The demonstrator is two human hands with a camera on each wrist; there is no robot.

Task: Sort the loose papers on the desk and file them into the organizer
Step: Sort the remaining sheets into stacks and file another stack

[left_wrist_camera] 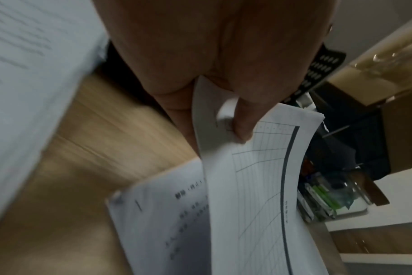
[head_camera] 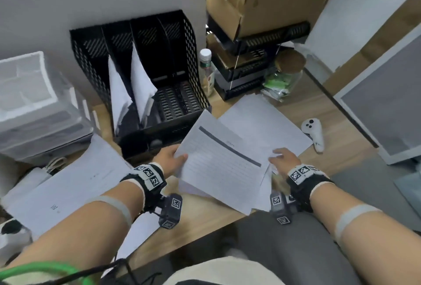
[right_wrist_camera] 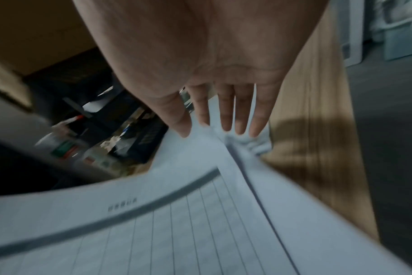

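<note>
A lined sheet with a dark header bar [head_camera: 218,161] [left_wrist_camera: 259,186] [right_wrist_camera: 176,223] is lifted over the desk, and my left hand [head_camera: 173,155] [left_wrist_camera: 214,122] pinches its left edge between thumb and fingers. My right hand [head_camera: 283,157] [right_wrist_camera: 223,122] hovers with straight, spread fingers over the sheet's right corner and holds nothing. More white papers [head_camera: 262,120] lie under and behind it, and another printed sheet [left_wrist_camera: 165,214] lies below. A black mesh organizer [head_camera: 145,73] stands at the back with papers in its two left slots [head_camera: 129,86].
A spread of papers [head_camera: 68,186] covers the desk's left side beside a white drawer unit [head_camera: 34,102]. A bottle [head_camera: 206,70], a jar with green packets [head_camera: 284,75], stacked black trays under cardboard boxes [head_camera: 250,11] and a white controller [head_camera: 314,134] stand right of the organizer.
</note>
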